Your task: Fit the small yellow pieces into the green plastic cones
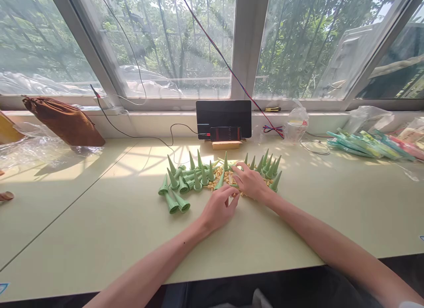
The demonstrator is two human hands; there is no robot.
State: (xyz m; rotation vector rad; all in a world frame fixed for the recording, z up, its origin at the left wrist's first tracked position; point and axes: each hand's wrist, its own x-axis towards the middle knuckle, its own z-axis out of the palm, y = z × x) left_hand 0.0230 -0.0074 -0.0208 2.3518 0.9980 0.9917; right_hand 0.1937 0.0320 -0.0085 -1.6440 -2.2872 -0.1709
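My left hand [220,206] is closed at the near edge of a pile, thumb and fingers bent together. A tilted green plastic cone spike [220,180] juts up from its fingers. My right hand [250,180] reaches over the small yellow plastic pieces [210,184], its fingers bent downward and apart; the fingertips are partly hidden among the pieces. Around the pile stand and lie several more green cone spikes: some upright on the left [197,184], some upright on the right [270,167], and two lying nearest me [181,203].
Behind the pile, a black tablet [223,115] leans by the window, with a phone [225,134] on a small stand before it. A brown drawstring pouch [66,122] stands at left. Plastic-wrapped packets [367,142] lie at right. A cable [132,136] crosses the table's back.
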